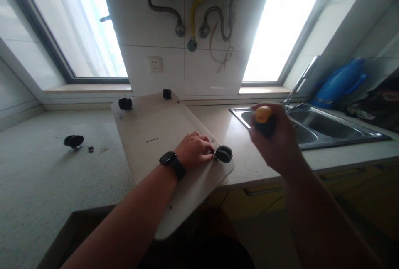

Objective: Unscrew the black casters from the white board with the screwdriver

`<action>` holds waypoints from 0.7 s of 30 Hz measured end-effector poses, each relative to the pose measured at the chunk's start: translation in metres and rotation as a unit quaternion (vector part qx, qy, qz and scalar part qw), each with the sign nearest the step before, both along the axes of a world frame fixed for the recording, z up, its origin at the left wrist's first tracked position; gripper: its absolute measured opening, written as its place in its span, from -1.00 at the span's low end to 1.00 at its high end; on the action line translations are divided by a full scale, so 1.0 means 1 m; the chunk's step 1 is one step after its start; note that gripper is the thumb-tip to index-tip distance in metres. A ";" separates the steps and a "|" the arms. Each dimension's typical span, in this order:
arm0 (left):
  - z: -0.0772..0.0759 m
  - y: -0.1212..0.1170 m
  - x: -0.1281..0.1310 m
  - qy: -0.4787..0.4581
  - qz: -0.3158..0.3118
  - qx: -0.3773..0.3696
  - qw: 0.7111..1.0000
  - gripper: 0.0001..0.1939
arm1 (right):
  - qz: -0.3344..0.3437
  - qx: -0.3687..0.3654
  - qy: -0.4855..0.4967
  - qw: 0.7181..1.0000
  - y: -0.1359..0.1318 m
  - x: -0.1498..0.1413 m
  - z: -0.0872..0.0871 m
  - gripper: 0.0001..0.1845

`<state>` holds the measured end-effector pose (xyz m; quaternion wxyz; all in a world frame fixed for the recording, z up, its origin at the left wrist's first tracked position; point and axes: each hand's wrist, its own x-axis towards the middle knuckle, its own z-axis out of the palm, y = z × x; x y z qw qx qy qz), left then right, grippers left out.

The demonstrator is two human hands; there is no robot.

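A pale board (156, 119) with rounded corners lies on the counter, its near corner jutting past the front edge. Black caster wheels stand on it: one wheel (223, 154) at the right corner, another (125, 103) at the far left and a third (167, 94) at the far edge. My left hand (196, 150), a black watch on its wrist, is closed in a pinch at the base of the right corner wheel; whatever is between the fingertips is too small to make out. Raised over the counter, my right hand (276, 136) grips a screwdriver (264, 120) by its yellow and black handle, its shaft hidden.
A loose caster wheel (74, 141) and a small dark piece (90, 149) lie on the counter at left. The steel sink (339, 138) with its faucet (301, 80) is at right, beside a blue plastic jug (339, 82). Pipes (196, 7) hang on the tiled wall.
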<state>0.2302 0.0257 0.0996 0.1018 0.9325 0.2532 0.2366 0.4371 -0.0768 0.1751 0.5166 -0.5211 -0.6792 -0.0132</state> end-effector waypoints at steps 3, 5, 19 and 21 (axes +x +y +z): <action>-0.001 0.001 0.000 0.000 -0.003 0.004 1.000 -0.83 | -0.013 -0.109 -0.116 0.987 -0.002 0.003 -0.029 -0.51; -0.003 0.002 -0.001 0.000 -0.008 0.006 1.000 -0.83 | 0.004 -0.169 -0.126 0.978 -0.002 0.003 -0.049 -0.42; -0.005 0.007 -0.001 0.004 -0.018 0.007 1.000 -0.88 | 0.019 -0.185 -0.025 0.982 -0.001 0.000 -0.084 -0.64; -0.004 0.007 0.000 0.004 -0.017 0.008 1.000 -0.89 | 0.015 -0.189 -0.016 0.982 0.000 0.001 -0.087 -0.63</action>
